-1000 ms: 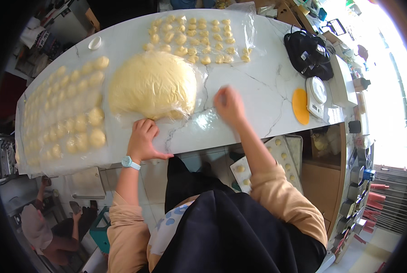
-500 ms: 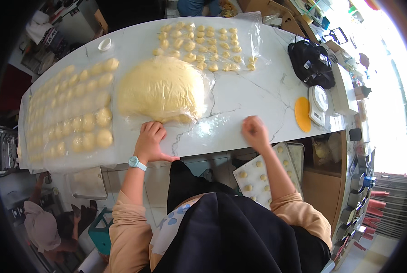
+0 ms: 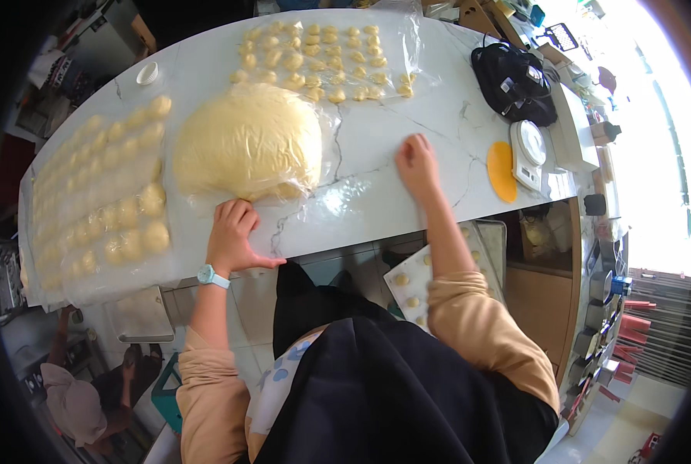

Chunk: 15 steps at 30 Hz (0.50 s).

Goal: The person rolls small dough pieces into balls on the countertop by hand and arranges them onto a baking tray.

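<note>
Right of the obstructing dough [image 3: 249,143], tabletop [image 3: 367,143] lies open.

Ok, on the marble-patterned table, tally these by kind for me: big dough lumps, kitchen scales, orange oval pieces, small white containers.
Big dough lump: 1
Kitchen scale: 1
Orange oval piece: 1
Small white container: 1
Total: 4

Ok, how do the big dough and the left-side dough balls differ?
The big dough is one large mound; the dough balls are many small rounds in rows. The left hand is at the big dough's near edge, while no hand is at the dough balls. Both are pale yellow, under clear plastic.
</note>
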### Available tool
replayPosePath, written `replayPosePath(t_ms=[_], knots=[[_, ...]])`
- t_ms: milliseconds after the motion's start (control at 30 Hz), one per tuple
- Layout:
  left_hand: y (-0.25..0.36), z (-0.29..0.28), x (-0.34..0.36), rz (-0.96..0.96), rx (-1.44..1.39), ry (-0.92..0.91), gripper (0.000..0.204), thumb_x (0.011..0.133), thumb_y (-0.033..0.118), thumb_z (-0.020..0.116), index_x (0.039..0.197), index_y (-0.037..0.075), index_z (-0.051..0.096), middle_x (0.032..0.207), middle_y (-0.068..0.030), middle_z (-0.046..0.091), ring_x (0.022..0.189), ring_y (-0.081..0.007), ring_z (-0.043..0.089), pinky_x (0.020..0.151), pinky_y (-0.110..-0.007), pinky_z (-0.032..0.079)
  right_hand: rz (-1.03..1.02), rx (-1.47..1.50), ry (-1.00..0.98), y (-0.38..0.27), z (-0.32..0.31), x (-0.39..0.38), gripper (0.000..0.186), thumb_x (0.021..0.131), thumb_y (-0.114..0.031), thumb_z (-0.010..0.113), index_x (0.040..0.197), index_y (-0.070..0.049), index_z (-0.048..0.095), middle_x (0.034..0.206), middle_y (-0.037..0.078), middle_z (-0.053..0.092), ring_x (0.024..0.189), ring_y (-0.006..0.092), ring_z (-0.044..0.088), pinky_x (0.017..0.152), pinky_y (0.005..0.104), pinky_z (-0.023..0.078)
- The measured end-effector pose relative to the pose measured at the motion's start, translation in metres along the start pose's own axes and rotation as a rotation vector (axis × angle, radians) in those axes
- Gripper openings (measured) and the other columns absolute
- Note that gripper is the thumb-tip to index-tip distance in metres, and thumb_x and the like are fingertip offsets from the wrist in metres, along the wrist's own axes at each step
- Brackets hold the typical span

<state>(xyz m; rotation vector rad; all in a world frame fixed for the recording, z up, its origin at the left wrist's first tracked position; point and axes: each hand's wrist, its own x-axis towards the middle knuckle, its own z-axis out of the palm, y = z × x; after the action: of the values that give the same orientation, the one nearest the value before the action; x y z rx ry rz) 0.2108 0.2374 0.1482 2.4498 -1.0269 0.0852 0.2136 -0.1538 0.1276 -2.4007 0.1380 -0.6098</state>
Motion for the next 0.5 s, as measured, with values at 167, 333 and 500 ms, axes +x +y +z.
replayPosePath(t_ms=[167,333,500], knots=[[-0.005,-0.004,-0.008,-0.017,0.021,0.029,0.071,0.04,0.06,0.087,0.072,0.01,0.046,0.087,-0.0062,0.047,0.094,-0.0286,0.048,0.09,-0.042,0.038,0.006,0.211,-0.209,-0.034,0.006,-0.052,0.006,0.08,-0.003,0.06,0.083,-0.003,0.055,0.082,0.014,0.057,0.079,0.0345,0.057,0.071,0.0418,0.047],[-0.004,0.002,0.003,0.006,0.023,0.005,0.072,0.041,0.062,0.086,0.072,0.011,0.046,0.087,-0.0065,0.048,0.091,-0.0274,0.048,0.088,-0.042,0.037,0.004,-0.012,0.022,-0.004,-0.004,-0.009,0.006,0.08,-0.003,0.06,0.084,-0.003,0.055,0.085,0.014,0.057,0.08,0.035,0.056,0.072,0.0407,0.048],[-0.003,0.001,0.002,0.057,0.01,-0.007,0.071,0.042,0.059,0.087,0.074,0.011,0.046,0.087,-0.0068,0.045,0.088,-0.0291,0.045,0.085,-0.042,0.036,0.03,0.197,-0.144,-0.038,0.006,-0.045,0.012,0.079,0.002,0.06,0.076,-0.004,0.051,0.084,0.01,0.058,0.074,0.0275,0.058,0.066,0.035,0.048]])
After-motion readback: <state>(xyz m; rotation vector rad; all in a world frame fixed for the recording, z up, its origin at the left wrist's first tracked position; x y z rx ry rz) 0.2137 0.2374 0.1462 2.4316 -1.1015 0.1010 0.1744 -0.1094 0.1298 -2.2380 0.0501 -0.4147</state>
